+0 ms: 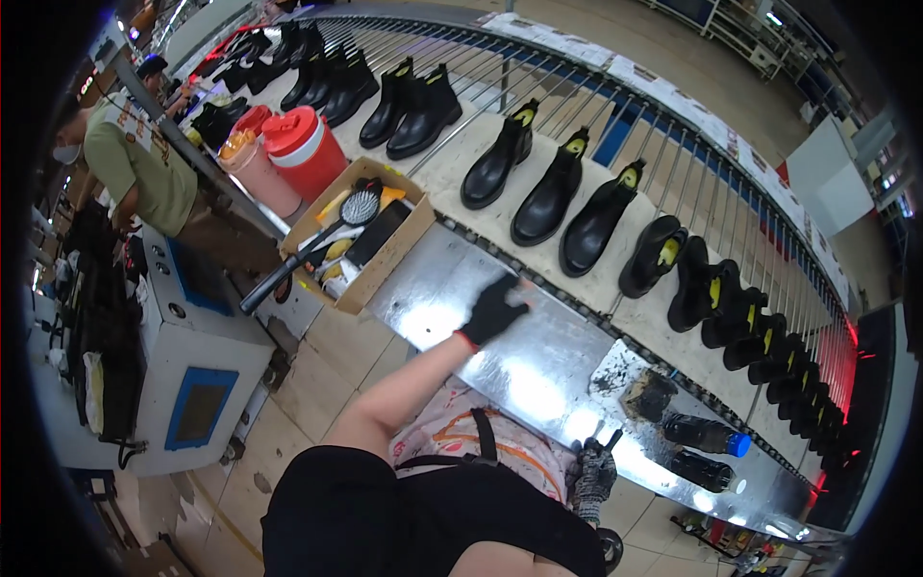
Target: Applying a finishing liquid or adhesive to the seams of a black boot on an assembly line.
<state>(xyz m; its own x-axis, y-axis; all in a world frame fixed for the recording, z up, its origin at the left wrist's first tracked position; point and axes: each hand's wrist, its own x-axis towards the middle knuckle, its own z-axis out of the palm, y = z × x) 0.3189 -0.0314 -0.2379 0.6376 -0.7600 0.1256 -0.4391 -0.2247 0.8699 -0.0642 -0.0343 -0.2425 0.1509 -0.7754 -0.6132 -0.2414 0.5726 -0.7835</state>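
My left hand (pixel 493 310), in a black glove with a red cuff, reaches over the shiny metal ledge (pixel 437 279) with its fingers apart and nothing visible in them. My right hand (pixel 593 471) wears a grey-and-black knitted glove. It is closed round a thin dark stick-like tool (pixel 612 440) near the ledge's front edge; the tool's tip is too small to make out. Beyond the ledge, black ankle boots (pixel 545 197) with yellow-green linings stand in a row on a pale conveyor belt (pixel 452 188).
A cardboard box (pixel 370 274) holding a hairbrush (pixel 360 208) and other items sits left, beside a red jug (pixel 306 154). Toward the right are a dark bottle with a blue cap (pixel 707 435), another dark bottle (pixel 702 471) and a stained container (pixel 649 396). A person (pixel 144 159) stands far left.
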